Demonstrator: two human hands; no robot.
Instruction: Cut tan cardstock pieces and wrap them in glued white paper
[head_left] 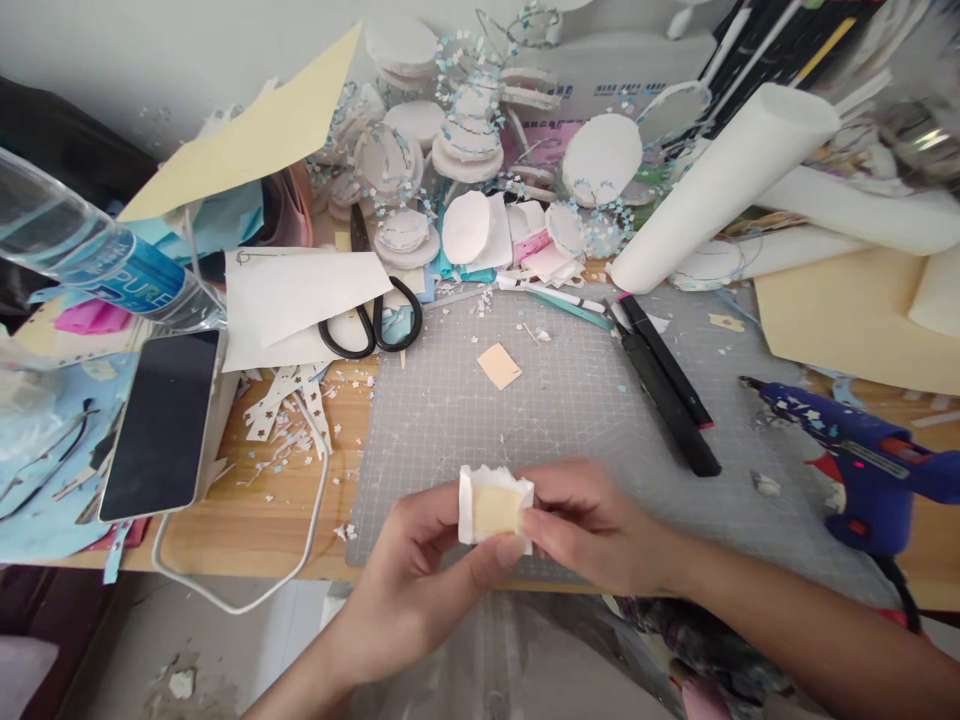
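Both my hands pinch a small piece of beige card (495,510) edged with white paper (466,505), just above the front edge of the grey cutting mat (570,400). The white paper stands up around the card, ragged along its far side. My left hand (427,570) grips the left and near edges, with its thumb along the near side. My right hand (592,525) closes thumb and finger on the right edge. Beyond them a separate small beige card (499,366) lies flat on the mat. The piece's underside is hidden.
Black-handled scissors (371,325) lie back left, partly under white paper. A black utility knife (667,400) and a blue glue gun (862,450) are on the right. A phone (161,420), white cable (319,500) and water bottle (112,260) are left. White paper discs (604,158) crowd the back.
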